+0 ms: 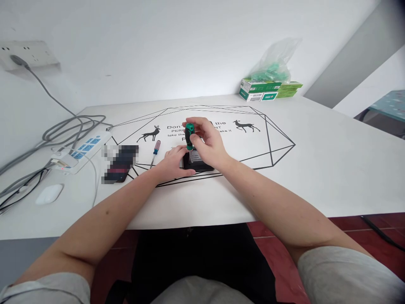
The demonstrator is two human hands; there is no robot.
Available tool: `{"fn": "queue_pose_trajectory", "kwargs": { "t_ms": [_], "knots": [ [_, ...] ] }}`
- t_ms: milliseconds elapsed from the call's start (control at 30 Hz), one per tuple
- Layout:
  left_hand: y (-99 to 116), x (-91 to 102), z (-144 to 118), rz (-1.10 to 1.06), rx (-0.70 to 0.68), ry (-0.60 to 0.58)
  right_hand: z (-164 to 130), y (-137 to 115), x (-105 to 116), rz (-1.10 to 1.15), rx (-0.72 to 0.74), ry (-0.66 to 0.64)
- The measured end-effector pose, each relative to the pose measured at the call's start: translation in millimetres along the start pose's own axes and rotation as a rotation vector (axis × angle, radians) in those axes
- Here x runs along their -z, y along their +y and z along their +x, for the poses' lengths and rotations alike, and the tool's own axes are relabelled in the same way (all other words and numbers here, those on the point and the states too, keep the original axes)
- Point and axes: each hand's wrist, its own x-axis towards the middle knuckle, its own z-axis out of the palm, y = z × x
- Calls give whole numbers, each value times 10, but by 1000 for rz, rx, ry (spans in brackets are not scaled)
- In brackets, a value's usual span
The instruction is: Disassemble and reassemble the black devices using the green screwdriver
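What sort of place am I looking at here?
Probably a home or office desk: white table against a wall, white power strip, white computer mouse, right hand holding a green-handled screwdriver.

Black print is running across the middle of the white table, inside a drawing of angular lines and between two deer figures. The top line is starting with "Don" and ending with "the". The line under it is showing "PER" and then "NT". A smaller third line is reading "take the" and closing with "ake it". The right hand is covering the middle of all three lines. The green boxes at the far edge are carrying labels too small to read.
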Motion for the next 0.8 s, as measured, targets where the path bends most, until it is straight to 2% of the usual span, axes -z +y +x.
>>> {"fn": "queue_pose_trajectory", "kwargs": {
  "t_ms": [167,267,467,800],
  "knots": [
    [21,15,-4,1,-22,-3,15,-3,13,-107,57,-1],
    [15,19,-2,-3,-24,-6,13,10,6,-149,39,20],
    [-9,10,8,-5,-25,-5,1,34,-13,-85,-10,51],
    [7,18,-10,-18,-13,-3,16,41,8,-106,13,78]
  ]
}}
